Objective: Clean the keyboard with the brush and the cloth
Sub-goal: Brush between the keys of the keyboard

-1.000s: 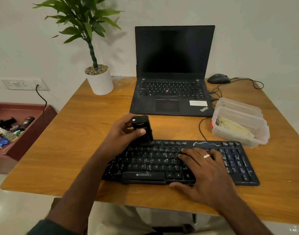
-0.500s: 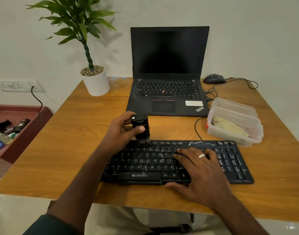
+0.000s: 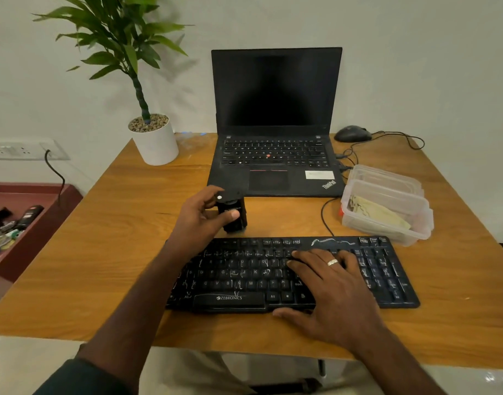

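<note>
A wooden bench [image 3: 107, 252] is seen carrying an open laptop [image 3: 275, 124] at the back and, in front of it, the black keyboard [image 3: 244, 277], which lies flat near the front edge. At the right, a clear plastic container [image 3: 387, 220] is seen with what is judged to be the cloth [image 3: 378, 213] inside. The keyboard is pinned by the right hand [image 3: 330, 286], laid flat and open over its right-centre keys. The brush [image 3: 233, 215], a short black block, is clasped in the grip of the left hand [image 3: 199, 220], just beyond the keyboard's far edge. The brushing step is judged to be in hand; next, the bristles would need to be lowered onto the key rows.
</note>
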A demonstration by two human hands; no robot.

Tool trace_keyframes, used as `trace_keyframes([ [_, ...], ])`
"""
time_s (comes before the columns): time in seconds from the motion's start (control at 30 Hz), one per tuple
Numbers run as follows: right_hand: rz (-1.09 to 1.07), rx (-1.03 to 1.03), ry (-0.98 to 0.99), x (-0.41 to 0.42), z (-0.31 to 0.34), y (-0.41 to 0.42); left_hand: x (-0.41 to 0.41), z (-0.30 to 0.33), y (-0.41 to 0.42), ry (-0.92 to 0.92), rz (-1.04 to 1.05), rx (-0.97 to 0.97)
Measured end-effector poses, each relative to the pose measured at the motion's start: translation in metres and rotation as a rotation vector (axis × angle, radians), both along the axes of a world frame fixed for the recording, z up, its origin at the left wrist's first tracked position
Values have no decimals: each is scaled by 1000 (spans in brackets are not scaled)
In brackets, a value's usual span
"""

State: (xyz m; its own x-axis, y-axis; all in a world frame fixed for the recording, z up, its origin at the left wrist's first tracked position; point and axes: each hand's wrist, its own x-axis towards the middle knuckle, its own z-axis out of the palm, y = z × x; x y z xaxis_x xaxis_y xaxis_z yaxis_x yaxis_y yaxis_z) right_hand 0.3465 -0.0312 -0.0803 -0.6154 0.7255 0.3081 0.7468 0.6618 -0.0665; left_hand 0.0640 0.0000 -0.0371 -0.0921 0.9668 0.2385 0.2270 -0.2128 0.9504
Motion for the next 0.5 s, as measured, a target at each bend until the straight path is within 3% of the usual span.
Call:
trace_keyframes([
  [0.1, 1, 3, 4, 0, 0, 0, 7, 2, -6, -139, -63, -24],
  [0.27, 2, 7, 2, 0, -2, 1, 13, 1, -1, 14, -130, -50],
  [0.43, -1, 5, 1, 1, -3, 0, 9, 5, -1, -77, -121, -48],
  [0.5, -1, 6, 0, 1, -2, -1, 12, 5, -2, 6, -174, -58],
])
